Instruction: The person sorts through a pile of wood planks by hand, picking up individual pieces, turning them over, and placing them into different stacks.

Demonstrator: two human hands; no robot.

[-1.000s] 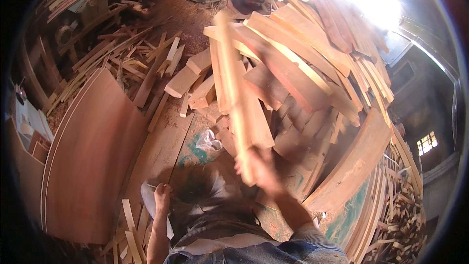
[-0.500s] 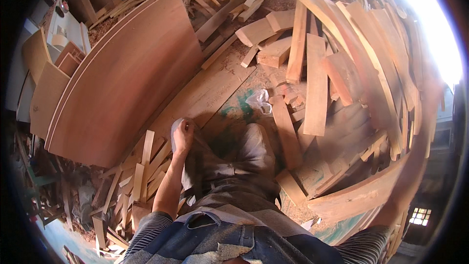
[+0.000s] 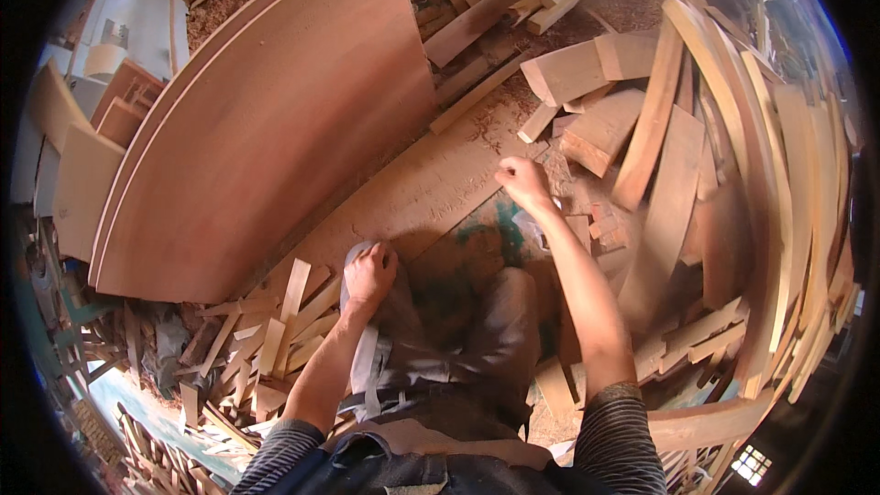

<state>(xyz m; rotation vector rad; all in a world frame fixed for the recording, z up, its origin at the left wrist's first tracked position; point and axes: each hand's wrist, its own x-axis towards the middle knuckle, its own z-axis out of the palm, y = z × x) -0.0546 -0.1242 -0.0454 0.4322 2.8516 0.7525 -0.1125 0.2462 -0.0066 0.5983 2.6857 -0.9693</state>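
Note:
My left hand point(image 3: 371, 275) rests on my left knee with its fingers curled in. Whether anything is inside them is hidden. Out in front of me, my right hand point(image 3: 522, 181) hovers over the floor board point(image 3: 408, 192) with its fingers closed; what they hold, if anything, does not show. Just below that wrist lies a clear crumpled plastic bag point(image 3: 527, 227), partly covered by the forearm. Short thick wooden blocks point(image 3: 600, 133) lie to the right of this hand. A large curved reddish-brown panel point(image 3: 275, 119) stands at the left, apart from both hands.
Long curved wooden pieces point(image 3: 775, 192) are stacked along the right side. Offcuts point(image 3: 284, 330) heap up by my left arm, and more scrap strips point(image 3: 490, 14) lie at the back among shavings. Pale curved boards point(image 3: 82, 183) and a white surface point(image 3: 137, 23) are at the far left.
My right arm has swung in from the far right to the front centre, its hand now closed over the floor board. My left hand stays on the knee. The view has shifted.

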